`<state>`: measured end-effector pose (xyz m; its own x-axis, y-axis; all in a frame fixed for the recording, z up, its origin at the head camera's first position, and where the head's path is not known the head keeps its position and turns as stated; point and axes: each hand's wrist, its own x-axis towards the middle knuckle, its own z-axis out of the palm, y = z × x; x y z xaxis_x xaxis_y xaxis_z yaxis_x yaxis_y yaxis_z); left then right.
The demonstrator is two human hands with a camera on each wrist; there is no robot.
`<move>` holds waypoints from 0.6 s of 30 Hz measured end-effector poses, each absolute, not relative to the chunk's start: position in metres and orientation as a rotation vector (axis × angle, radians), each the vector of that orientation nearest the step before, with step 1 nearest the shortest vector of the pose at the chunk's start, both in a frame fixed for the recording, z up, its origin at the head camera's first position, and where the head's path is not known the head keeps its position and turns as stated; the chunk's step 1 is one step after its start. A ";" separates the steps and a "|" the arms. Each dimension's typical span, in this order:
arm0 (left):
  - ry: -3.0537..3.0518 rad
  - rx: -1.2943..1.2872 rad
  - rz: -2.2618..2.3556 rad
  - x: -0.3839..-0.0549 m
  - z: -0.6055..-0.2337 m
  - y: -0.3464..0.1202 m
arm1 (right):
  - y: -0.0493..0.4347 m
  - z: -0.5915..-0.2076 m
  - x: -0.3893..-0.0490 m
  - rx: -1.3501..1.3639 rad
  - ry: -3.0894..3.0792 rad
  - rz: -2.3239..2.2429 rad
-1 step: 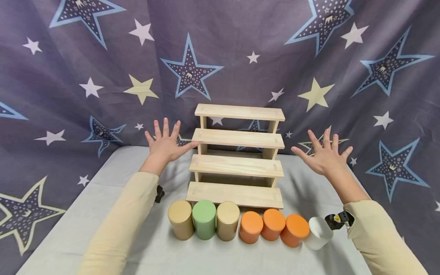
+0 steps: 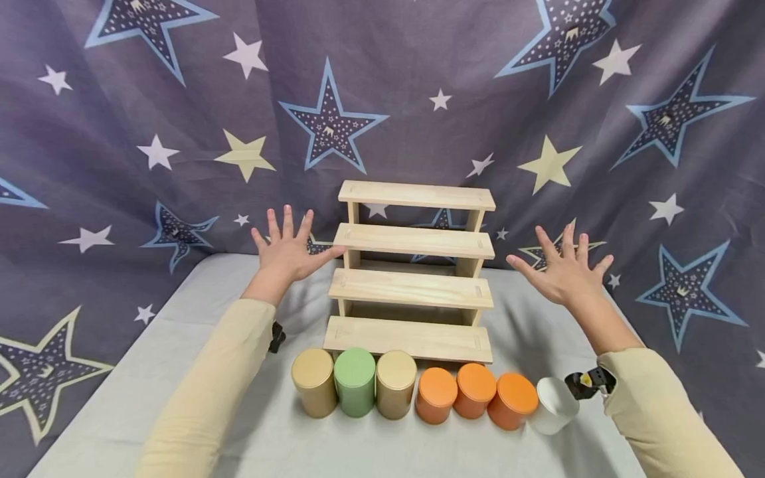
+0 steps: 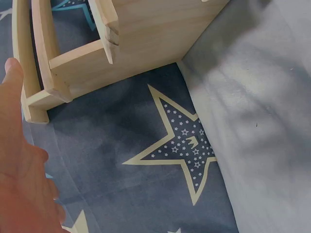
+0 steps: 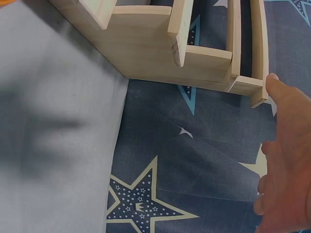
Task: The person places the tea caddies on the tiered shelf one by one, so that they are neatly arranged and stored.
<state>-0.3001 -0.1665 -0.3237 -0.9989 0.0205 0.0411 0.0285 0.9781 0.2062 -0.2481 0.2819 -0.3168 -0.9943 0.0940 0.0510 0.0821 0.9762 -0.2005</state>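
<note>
Both hands hold nothing, their fingers spread. The left hand hovers beside the left end of a stepped wooden shelf; in the head view its thumb overlaps the shelf's edge, and I cannot tell whether they touch. On the other side the right hand is held apart from the shelf. In front of the lowest step stand a gold canister, a green canister, a second gold canister, three shorter orange canisters and a white canister.
A pale cloth covers the table. Behind the shelf hangs a dark curtain printed with stars, which also runs along both sides. The right wrist's strap appears close to the white canister in the head view.
</note>
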 end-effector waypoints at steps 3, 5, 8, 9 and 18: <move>-3.084 -0.044 -0.316 -0.300 -0.325 -0.166 | 0.283 -0.317 -0.247 -0.138 -3.063 0.309; -3.081 -0.047 -0.310 -0.300 -0.325 -0.167 | 0.284 -0.318 -0.246 -0.139 -3.063 0.310; -3.072 -0.053 -0.310 -0.301 -0.325 -0.168 | 0.285 -0.318 -0.246 -0.145 -3.064 0.310; -3.070 -0.054 -0.313 -0.301 -0.325 -0.168 | 0.285 -0.318 -0.245 -0.148 -3.064 0.310; -3.069 -0.051 -0.345 -0.299 -0.323 -0.170 | 0.289 -0.315 -0.241 -0.162 -3.064 0.299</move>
<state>-0.2989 -0.1704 -0.3227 -0.9981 0.0272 0.0560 0.0390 0.9745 0.2208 -0.2409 0.2885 -0.3151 -0.9928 0.1099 0.0481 0.0985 0.9756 -0.1960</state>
